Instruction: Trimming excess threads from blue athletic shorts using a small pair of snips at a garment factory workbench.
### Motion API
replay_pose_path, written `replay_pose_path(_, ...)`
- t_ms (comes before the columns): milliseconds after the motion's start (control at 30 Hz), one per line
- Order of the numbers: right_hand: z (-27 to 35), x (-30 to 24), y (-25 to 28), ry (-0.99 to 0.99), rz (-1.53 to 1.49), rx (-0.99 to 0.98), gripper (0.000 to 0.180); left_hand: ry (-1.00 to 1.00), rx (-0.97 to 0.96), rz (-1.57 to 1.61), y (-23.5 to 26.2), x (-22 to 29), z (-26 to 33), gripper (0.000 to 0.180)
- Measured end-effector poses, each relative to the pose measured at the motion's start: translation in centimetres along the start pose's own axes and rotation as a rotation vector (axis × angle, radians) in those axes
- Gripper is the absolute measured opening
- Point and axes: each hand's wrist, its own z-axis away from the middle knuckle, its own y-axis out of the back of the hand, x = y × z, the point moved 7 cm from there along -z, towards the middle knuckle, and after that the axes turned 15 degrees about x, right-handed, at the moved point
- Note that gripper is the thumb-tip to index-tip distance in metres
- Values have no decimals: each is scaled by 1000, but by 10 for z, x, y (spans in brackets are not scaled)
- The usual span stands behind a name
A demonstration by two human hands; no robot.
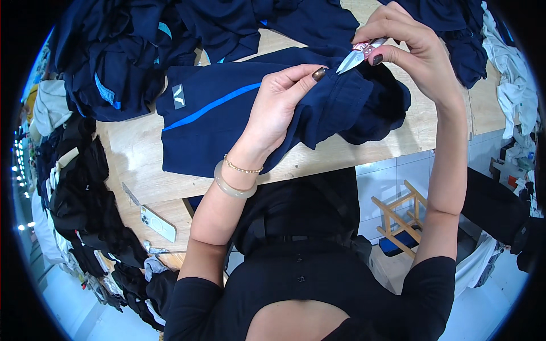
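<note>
A navy garment (199,145) with a bright blue stripe and a small grey patch lies across the wooden table, its right part bunched up. My left hand (276,105) pinches its cloth between thumb and forefinger near a stitched edge. In my right hand (424,57) is a pair of thread snips (351,61) with silver blades and a red-and-white body, gripped between thumb and fingers. The blades point down and left, with their tips at the cloth just beside my left thumb. Whether they touch a thread is too small to tell.
More navy garments (114,62) are heaped along the far side of the table (136,165). A white phone (158,223) lies at the left. Dark clothes (79,193) pile up beyond it. Below the table's right side stands a wooden stool (398,219). Pale cloth (509,79) hangs at far right.
</note>
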Motion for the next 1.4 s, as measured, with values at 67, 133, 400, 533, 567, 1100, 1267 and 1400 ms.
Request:
replay_pose_path(67,-5,2,-5,-147,-192,54,13,-14,-6,-20,2,1,1,21)
replay_pose_path(133,-23,23,-23,399,-546,188,15,-10,-24,-17,-5,0,1,21)
replay_pose_path(400,-1,0,-1,966,-861,275,19,28,-32,11,-2,-2,0,22)
replay_pose_path(533,-23,21,-21,446,-454,130,19,24,-62,9,-9,-2,0,22)
replay_pose_path(567,-6,21,-11,970,-817,272,19,30,-72,19,-8,-3,0,22)
replay_pose_path(1100,5,6,-5,1008,-800,293,15,33,-46,-13,-2,-5,1,22)
replay_pose_path(1267,34,57,32,-85,-297,514,34,-236,247,-240,-3,3,9,17)
replay_pose_path(1400,95,64,14,-436,-640,714,40,-696,-50,-972,-46,-36,42,58)
